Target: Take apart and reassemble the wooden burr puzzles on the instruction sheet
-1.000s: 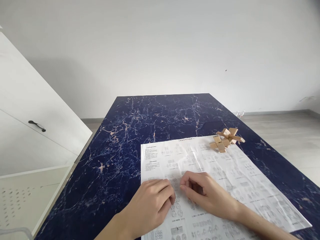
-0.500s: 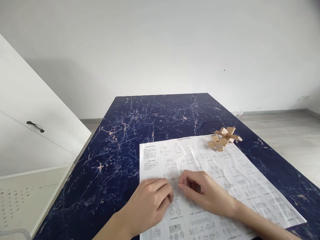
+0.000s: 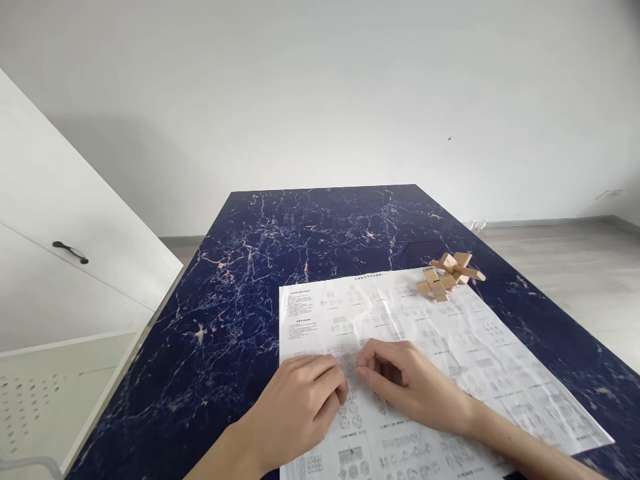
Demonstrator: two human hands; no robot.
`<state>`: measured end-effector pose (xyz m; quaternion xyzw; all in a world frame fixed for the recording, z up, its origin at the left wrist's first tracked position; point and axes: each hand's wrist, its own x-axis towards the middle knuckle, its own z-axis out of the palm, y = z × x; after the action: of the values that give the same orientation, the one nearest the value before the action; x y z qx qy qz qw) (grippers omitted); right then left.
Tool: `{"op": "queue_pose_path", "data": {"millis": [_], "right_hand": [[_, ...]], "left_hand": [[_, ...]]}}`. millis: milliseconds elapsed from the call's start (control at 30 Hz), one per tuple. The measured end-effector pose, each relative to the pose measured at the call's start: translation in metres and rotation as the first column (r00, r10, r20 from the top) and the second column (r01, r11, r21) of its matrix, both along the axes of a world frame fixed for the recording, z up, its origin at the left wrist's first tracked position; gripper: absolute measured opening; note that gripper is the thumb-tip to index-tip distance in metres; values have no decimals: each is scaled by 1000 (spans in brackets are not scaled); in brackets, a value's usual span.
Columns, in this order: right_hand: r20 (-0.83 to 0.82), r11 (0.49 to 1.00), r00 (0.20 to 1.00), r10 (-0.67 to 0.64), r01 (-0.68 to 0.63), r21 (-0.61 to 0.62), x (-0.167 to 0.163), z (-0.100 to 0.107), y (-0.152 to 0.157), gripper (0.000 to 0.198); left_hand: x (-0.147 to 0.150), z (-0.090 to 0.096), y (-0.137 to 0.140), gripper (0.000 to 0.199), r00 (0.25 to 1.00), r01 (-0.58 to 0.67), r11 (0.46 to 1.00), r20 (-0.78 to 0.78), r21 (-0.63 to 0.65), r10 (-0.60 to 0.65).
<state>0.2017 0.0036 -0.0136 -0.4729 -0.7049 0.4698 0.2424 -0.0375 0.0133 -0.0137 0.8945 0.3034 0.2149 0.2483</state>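
A large printed instruction sheet (image 3: pixel 430 373) with small diagrams and text lies creased on the table. My left hand (image 3: pixel 307 403) rests on its left part, fingers curled down and closed, with nothing visible in them. Just to the right, my right hand (image 3: pixel 407 380) lies on the sheet too, loosely closed, thumb and forefinger curled toward each other and no object showing between them. The hands are a small gap apart. Beyond them, at the sheet's far right corner, sit wooden interlocking puzzles (image 3: pixel 450 277) made of crossed bars; neither hand touches them.
The dark blue marbled table (image 3: pixel 310 227) stretches away toward a pale wall (image 3: pixel 320 100). On the left stands a white cabinet (image 3: pixel 100 247) with a black handle (image 3: pixel 70 252). A white perforated surface (image 3: pixel 40 407) is below it. Grey flooring (image 3: pixel 565 267) shows at right.
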Motion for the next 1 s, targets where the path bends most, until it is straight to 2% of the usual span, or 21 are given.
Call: {"op": "queue_pose_path", "data": {"millis": [1000], "right_hand": [[2,1000,1000,3,-3,14,1,0,-1,16]], "left_hand": [[2,2,1,24,1000,8,1000,-13,27,-8]]}}
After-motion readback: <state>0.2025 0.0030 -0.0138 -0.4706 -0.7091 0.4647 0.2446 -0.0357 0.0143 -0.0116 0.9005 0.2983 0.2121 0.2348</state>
